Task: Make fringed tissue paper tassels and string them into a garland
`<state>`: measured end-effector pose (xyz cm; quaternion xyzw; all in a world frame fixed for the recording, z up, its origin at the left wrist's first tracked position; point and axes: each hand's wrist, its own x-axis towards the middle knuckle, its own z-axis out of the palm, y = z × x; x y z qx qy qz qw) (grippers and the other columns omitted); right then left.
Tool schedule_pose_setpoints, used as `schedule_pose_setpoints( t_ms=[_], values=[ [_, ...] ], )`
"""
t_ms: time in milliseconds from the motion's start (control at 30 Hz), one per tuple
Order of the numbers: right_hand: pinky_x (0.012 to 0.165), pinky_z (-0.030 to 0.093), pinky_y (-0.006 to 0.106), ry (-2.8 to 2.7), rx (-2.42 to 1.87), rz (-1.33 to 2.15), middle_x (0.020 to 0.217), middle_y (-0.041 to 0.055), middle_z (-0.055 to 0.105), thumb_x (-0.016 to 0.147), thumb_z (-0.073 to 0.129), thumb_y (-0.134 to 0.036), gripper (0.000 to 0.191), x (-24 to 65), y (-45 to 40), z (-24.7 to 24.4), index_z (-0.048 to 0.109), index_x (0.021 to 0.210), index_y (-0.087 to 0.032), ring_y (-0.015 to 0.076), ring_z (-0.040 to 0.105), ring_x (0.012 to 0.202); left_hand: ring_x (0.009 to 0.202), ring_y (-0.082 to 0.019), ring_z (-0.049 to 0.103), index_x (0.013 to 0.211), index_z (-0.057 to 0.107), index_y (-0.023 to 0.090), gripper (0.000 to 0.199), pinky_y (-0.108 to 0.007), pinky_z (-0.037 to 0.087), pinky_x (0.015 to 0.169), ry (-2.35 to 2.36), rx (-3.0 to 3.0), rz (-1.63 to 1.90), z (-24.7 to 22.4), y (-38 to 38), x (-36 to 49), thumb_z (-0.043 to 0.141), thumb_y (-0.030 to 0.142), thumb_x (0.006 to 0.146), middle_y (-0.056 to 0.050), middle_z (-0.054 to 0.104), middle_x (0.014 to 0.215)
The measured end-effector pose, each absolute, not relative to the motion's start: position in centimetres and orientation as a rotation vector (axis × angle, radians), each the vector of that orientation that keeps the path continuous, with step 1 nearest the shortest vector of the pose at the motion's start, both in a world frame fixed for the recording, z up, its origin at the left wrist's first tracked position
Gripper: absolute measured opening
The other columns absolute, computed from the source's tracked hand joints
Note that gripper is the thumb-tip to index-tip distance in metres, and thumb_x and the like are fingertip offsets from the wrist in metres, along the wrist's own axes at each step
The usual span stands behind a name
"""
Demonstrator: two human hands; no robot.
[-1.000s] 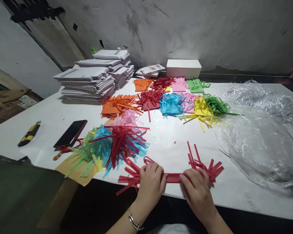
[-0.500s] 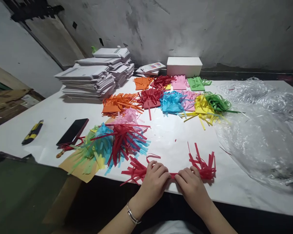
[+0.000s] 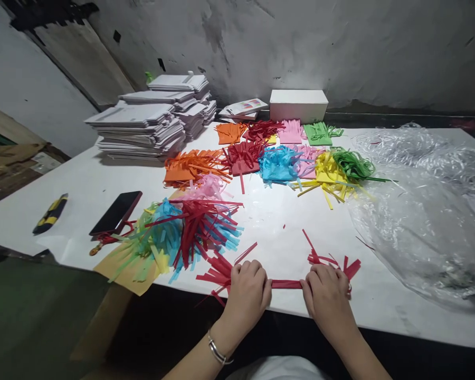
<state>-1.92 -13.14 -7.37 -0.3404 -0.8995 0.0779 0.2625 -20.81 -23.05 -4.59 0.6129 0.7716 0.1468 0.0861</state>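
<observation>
A red fringed paper strip [image 3: 286, 284] lies along the table's front edge, its middle rolled narrow and its cut ends fanned out at both sides. My left hand [image 3: 248, 287] is closed over the roll near the left fringe, a bracelet on its wrist. Closed round the roll by the right fringe is my right hand [image 3: 325, 290]. A bare stretch of roll shows between them. To the left lies a pile of fringed tassels, with a red tassel [image 3: 198, 224] on top of blue tassels [image 3: 167, 219] and green ones.
Fringed paper bundles, such as a blue bundle [image 3: 279, 164], stand in rows behind. Paper stacks [image 3: 136, 129] and a white box [image 3: 298, 105] are at the back. Clear plastic bags [image 3: 419, 227] cover the right. A phone [image 3: 116, 214] and a yellow-black cutter [image 3: 50, 214] lie left.
My hands have moved apart along the red roll, the right hand shifting right toward its fringe. More of the roll's middle shows.
</observation>
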Motion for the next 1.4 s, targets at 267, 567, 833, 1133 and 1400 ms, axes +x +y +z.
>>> schedule_pose_setpoints(
  t_ms=[267,567,833,1133,1400],
  values=[
    [0.082,0.042,0.035,-2.532,-0.537,0.319,0.084,0.0031,0.063,0.100,0.047,-0.012,0.023,-3.0,-14.3,-6.9,0.064,0.086,-0.020,0.0182,0.055,0.083,0.092,-0.021,0.053,0.092,0.062,0.019,0.014,-0.045,0.033,0.094,1.997,2.268,0.601,-5.7,-23.1,-22.1,0.055,0.007,0.093,-0.003,0.065,0.095],
    [0.082,0.036,0.036,-2.535,-0.549,0.349,0.076,0.0011,0.059,0.100,0.051,-0.017,0.019,-3.3,-14.1,-7.3,0.061,0.084,-0.019,0.0173,0.049,0.076,0.080,-0.019,0.051,0.088,0.063,0.019,0.012,-0.036,0.038,0.078,1.851,2.331,0.660,-5.9,-23.1,-22.2,0.056,0.014,0.096,-0.002,0.065,0.085],
    [0.091,0.033,0.038,-2.600,-0.530,0.294,0.077,0.0003,0.059,0.100,0.046,-0.013,0.023,-3.7,-14.2,-7.5,0.058,0.081,-0.020,0.0169,0.050,0.076,0.086,-0.020,0.055,0.086,0.062,0.019,0.011,-0.039,0.040,0.083,1.943,2.216,0.642,-5.6,-22.9,-21.7,0.056,0.016,0.096,-0.003,0.065,0.090],
    [0.097,0.032,0.046,-2.420,-0.882,0.282,0.090,0.0062,0.062,0.098,0.046,-0.017,0.019,-2.9,-14.1,-7.2,0.059,0.084,-0.019,0.0230,0.055,0.090,0.092,-0.025,0.055,0.082,0.060,0.017,0.010,-0.047,0.039,0.088,2.233,1.940,0.498,-4.4,-22.5,-20.3,0.057,0.013,0.090,-0.007,0.063,0.098],
    [0.106,0.032,0.043,-2.525,-0.622,0.276,0.085,0.0011,0.063,0.096,0.044,-0.008,0.024,-3.1,-14.5,-7.1,0.060,0.086,-0.021,0.0182,0.055,0.087,0.095,-0.022,0.056,0.096,0.063,0.021,0.014,-0.050,0.029,0.102,1.955,2.359,0.555,-5.9,-23.0,-21.4,0.060,0.008,0.091,-0.002,0.068,0.097]
  ],
)
